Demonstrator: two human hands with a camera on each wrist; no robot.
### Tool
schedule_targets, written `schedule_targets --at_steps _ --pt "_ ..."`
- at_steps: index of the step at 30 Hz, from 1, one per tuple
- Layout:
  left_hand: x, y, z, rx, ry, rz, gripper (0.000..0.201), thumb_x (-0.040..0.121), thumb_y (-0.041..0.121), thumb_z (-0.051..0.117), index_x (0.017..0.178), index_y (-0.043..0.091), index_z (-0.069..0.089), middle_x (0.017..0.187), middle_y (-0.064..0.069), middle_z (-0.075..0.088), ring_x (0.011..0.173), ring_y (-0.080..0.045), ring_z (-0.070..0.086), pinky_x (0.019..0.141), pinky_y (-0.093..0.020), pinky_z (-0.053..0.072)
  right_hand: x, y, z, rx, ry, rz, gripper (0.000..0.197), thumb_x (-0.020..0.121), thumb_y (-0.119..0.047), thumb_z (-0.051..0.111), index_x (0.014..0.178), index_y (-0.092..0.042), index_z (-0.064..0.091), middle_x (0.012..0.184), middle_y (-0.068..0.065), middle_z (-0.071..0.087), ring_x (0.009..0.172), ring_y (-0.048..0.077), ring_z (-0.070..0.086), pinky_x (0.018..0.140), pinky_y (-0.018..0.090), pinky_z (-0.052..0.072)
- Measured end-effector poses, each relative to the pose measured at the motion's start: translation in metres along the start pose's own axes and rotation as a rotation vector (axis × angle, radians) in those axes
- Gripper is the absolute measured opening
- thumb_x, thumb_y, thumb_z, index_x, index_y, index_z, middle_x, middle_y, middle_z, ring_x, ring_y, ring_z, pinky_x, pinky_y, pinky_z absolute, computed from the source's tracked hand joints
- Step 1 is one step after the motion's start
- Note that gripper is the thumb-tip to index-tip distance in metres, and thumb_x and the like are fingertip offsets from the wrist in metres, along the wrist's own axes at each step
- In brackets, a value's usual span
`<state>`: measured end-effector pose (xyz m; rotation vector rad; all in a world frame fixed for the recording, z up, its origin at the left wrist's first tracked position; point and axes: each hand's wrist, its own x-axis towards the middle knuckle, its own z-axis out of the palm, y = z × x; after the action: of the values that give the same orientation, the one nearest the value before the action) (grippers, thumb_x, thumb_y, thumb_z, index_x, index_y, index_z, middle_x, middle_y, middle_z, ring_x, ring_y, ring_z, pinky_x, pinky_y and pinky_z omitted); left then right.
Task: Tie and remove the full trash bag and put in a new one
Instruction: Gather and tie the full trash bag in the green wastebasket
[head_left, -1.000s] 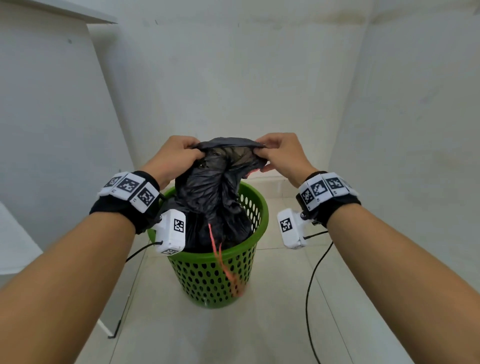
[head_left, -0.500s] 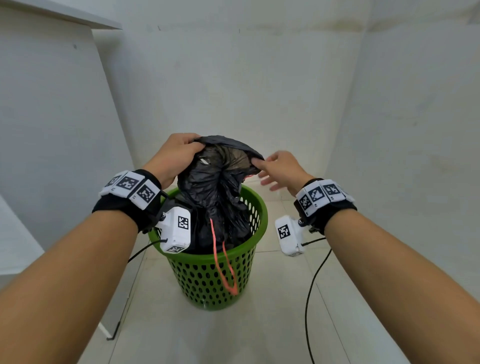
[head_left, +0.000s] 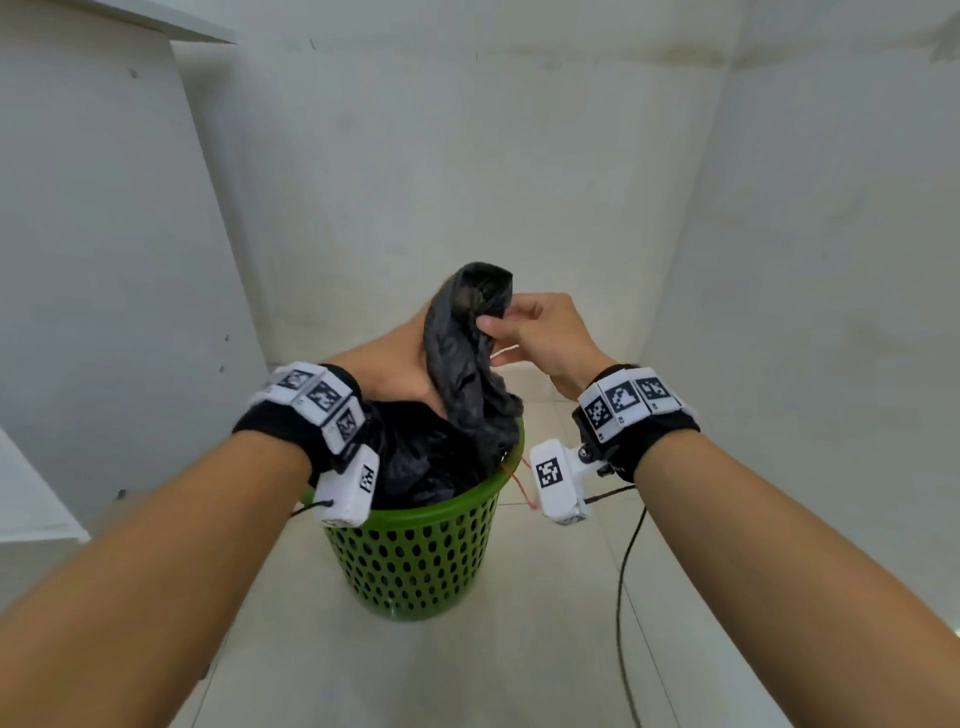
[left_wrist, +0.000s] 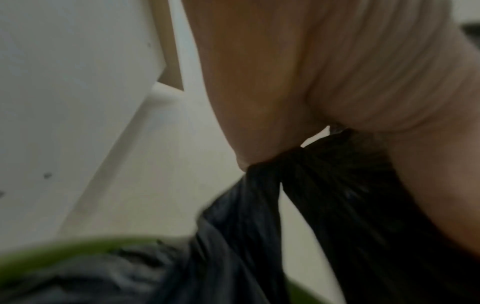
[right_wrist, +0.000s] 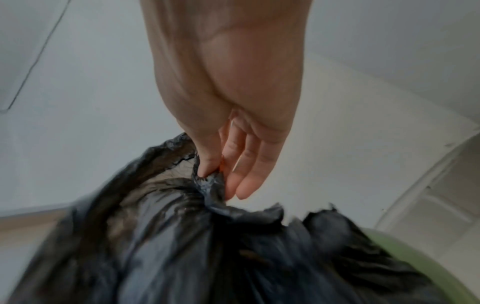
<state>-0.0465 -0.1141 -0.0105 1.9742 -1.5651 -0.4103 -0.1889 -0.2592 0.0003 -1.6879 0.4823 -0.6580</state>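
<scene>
Your left hand (head_left: 395, 369) had its fingers hidden behind the trash bag (head_left: 467, 364); the green bin (left_wrist: 64, 246) was blurred.

Head view downward; both wrist views close on trash bag (head_left: 470, 358).

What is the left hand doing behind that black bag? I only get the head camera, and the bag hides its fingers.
Observer: The left wrist view shows the left hand gripping the gathered neck of the black bag, bunched tight where it leaves the palm.
Operator: And how does the right hand hold it?
Observer: In the right wrist view, the right hand pinches a fold of the bag's top edge between thumb and fingertips; the other fingers stay straight.
Operator: Anything orange there?
Observer: Yes, a bit of orange shows in that pinch; I cannot tell what it is.
</scene>
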Motion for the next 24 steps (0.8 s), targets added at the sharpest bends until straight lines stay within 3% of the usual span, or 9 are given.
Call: schedule_targets --at_steps 3,6,9,13,15,17,20,22,24 --pt "0.015 -0.001 0.022 0.207 0.178 -0.006 0.033 0.088 0.029 0.068 0.112 0.007 0.065 0.11 -0.007 0.068 0.104 -0.025 0.063 0.094 -0.041 0.052 0.0 -0.002 -0.009 -0.136 0.071 -0.022 0.025 0.075 -0.008 0.088 0.088 0.007 0.075 0.08 0.024 0.075 0.07 0.035 0.075 0.069 0.043 0.065" --pt "0.02 -0.01 0.019 0.116 0.277 -0.038 0.023 0.092 0.021 0.065 0.107 0.005 0.07 0.109 -0.014 0.072 0.103 -0.026 0.065 0.09 -0.042 0.052 -0.002 -0.004 -0.03 -0.242 0.104 -0.05 0.02 0.074 -0.012 0.089 0.077 0.003 0.076 0.07 0.016 0.075 0.067 0.029 0.076 0.061 0.033 0.062" --pt "0.019 -0.036 0.01 0.127 0.332 -0.1 0.026 0.093 0.019 0.055 0.096 -0.004 0.067 0.099 -0.021 0.071 0.097 -0.035 0.066 0.086 -0.049 0.053 0.0 0.002 -0.051 -0.2 0.066 -0.046 0.015 0.079 -0.013 0.085 0.084 -0.001 0.078 0.076 0.011 0.077 0.071 0.024 0.076 0.056 0.027 0.051" --pt "0.016 -0.049 0.009 0.016 0.375 -0.045 0.023 0.101 0.013 0.055 0.114 -0.003 0.065 0.117 -0.019 0.066 0.108 -0.026 0.058 0.098 -0.045 0.046 0.0 0.014 -0.06 0.385 -0.138 0.062 0.018 0.095 -0.005 0.063 0.105 -0.016 0.073 0.094 0.001 0.073 0.082 0.016 0.065 0.071 0.03 0.046" --pt "0.015 -0.046 0.01 -0.056 0.417 -0.022 0.025 0.102 0.011 0.053 0.123 0.0 0.062 0.123 -0.014 0.062 0.112 -0.02 0.053 0.102 -0.038 0.042 0.0 0.019 -0.054 0.619 -0.243 0.105 0.023 0.093 -0.002 0.055 0.106 -0.016 0.068 0.089 -0.001 0.065 0.082 0.017 0.059 0.073 0.032 0.043" --pt "0.013 -0.046 0.007 -0.135 0.465 -0.024 0.027 0.102 0.01 0.053 0.126 0.001 0.061 0.123 -0.01 0.06 0.112 -0.017 0.051 0.102 -0.033 0.04 -0.002 0.02 -0.045 0.279 -0.234 0.062 0.023 0.081 -0.01 0.058 0.101 -0.014 0.069 0.078 -0.001 0.06 0.073 0.016 0.054 0.067 0.031 0.041" --pt "0.007 -0.048 0.005 -0.14 0.486 -0.122 0.016 0.098 0.001 0.055 0.103 -0.008 0.066 0.099 -0.012 0.063 0.093 -0.014 0.048 0.081 -0.028 0.043 -0.007 0.034 -0.03 -0.645 -0.194 -0.068 0.04 0.068 -0.033 0.084 0.103 -0.022 0.068 0.078 -0.007 0.058 0.069 0.011 0.052 0.065 0.029 0.041" --pt "0.003 -0.044 0.007 -0.146 0.463 -0.087 0.015 0.096 -0.006 0.054 0.102 -0.007 0.068 0.098 -0.01 0.063 0.091 -0.012 0.048 0.071 -0.017 0.044 -0.013 0.05 -0.02 -0.914 -0.222 -0.052 0.048 0.07 -0.045 0.087 0.108 -0.026 0.065 0.093 -0.006 0.064 0.084 0.012 0.06 0.075 0.032 0.049" --pt "0.002 -0.043 0.009 -0.156 0.437 -0.073 0.016 0.096 -0.007 0.055 0.103 -0.003 0.068 0.099 -0.009 0.064 0.094 -0.013 0.049 0.074 -0.021 0.044 -0.012 0.057 -0.016 -0.971 -0.155 -0.092 0.025 0.082 -0.044 0.079 0.095 -0.024 0.069 0.096 -0.001 0.069 0.092 0.02 0.065 0.082 0.034 0.052"
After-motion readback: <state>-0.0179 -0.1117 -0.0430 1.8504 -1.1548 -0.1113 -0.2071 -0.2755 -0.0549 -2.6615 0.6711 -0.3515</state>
